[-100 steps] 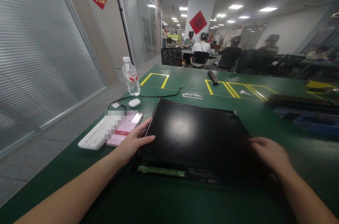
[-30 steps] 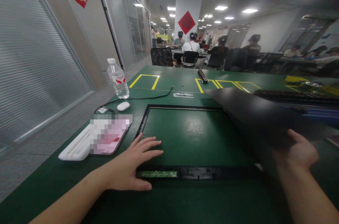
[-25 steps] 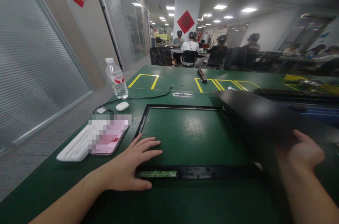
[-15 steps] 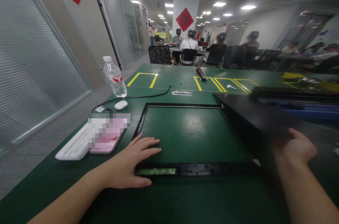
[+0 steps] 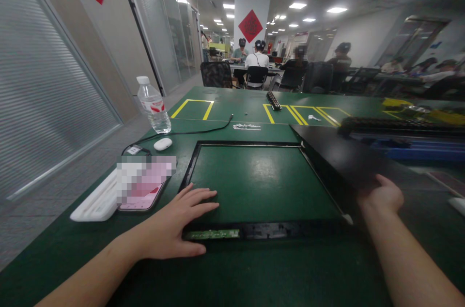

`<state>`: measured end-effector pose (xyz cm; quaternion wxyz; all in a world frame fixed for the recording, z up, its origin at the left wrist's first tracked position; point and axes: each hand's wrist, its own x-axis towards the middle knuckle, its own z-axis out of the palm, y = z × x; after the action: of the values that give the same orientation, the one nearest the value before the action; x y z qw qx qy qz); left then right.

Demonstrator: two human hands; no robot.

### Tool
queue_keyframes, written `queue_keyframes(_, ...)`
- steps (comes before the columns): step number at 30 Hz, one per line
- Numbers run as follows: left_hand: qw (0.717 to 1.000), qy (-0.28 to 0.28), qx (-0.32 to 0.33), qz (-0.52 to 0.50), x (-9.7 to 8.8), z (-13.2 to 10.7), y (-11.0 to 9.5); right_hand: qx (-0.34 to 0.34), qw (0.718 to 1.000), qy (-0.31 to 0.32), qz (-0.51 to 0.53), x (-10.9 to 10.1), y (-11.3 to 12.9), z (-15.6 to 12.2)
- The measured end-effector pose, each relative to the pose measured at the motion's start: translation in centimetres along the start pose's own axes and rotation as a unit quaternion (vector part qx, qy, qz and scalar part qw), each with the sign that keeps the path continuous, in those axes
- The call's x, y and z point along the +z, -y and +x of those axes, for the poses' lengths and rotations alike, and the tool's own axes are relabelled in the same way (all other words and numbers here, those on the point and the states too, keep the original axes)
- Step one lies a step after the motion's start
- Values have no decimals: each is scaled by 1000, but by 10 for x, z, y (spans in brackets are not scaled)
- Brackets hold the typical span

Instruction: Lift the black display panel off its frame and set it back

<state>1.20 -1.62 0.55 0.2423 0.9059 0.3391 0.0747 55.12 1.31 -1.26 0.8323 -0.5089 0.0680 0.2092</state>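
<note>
A thin black rectangular frame (image 5: pixel 286 230) lies flat on the green table, with a narrow green circuit board (image 5: pixel 214 234) set in its near side. My left hand (image 5: pixel 181 222) rests over the frame's near left corner, thumb and fingers spread apart. On the right, a thin dark panel (image 5: pixel 337 152) is tilted up along the frame's right side. My right hand (image 5: pixel 383 200) has its fingers closed at the panel's raised edge, most of them hidden beneath it. Blur softens the panel's outer part.
Left of the frame are a phone (image 5: pixel 145 195), a white device (image 5: pixel 96 198), a white earbud case (image 5: pixel 162 144), a black cable (image 5: pixel 196 131) and a water bottle (image 5: pixel 154 108). A black strip (image 5: pixel 273 101) lies farther back. Blue and black parts (image 5: pixel 410 153) sit at right.
My right hand has moved left and inward, and the tilted panel has come with it. My left hand stays on the frame's corner. The view has shifted slightly.
</note>
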Motion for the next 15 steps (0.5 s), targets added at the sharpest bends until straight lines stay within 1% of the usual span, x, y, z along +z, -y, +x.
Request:
queue_keyframes(3,1000,-16,4,0,2,-1,0,13,1000,-24,15,2,-6,-3)
queue_keyframes(6,1000,-5,2,2,1,-1,-1,21,999,-34,20,3,-9,-6)
queue_keyframes(15,1000,1,-20,16,-2,-1,-8,46,998,-18,23,3,-7,-8)
